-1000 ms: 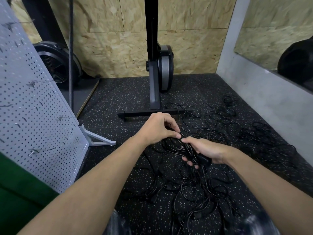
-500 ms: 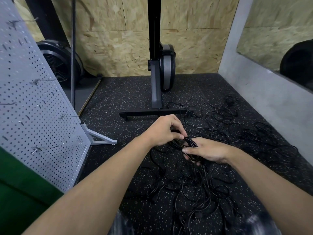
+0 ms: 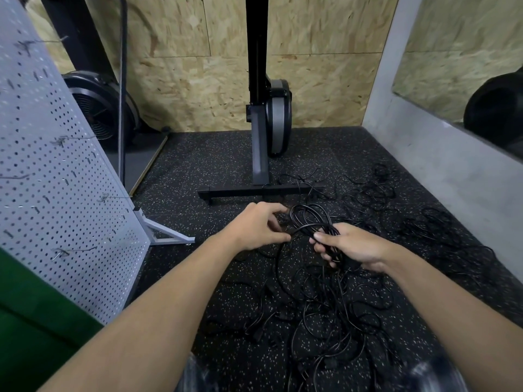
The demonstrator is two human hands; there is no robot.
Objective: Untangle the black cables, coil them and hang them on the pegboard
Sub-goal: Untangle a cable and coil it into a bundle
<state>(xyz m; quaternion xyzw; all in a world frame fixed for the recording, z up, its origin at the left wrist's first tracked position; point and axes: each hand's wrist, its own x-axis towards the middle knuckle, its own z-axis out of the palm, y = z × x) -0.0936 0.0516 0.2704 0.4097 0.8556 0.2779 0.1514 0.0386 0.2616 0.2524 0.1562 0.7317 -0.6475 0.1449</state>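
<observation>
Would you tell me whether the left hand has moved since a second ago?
Yes: the left hand has drawn slightly back from the machine's base bar, toward the person.

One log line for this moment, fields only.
stage: coiling | right hand: grips cable coil | left hand: at coil's loops, hold unclear | pegboard: visible hooks bare

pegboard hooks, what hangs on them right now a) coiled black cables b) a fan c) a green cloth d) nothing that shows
d: the hooks in view on the pegboard stick out bare, while the black cables lie tangled on the floor and the right hand grips one looped bundle.
</observation>
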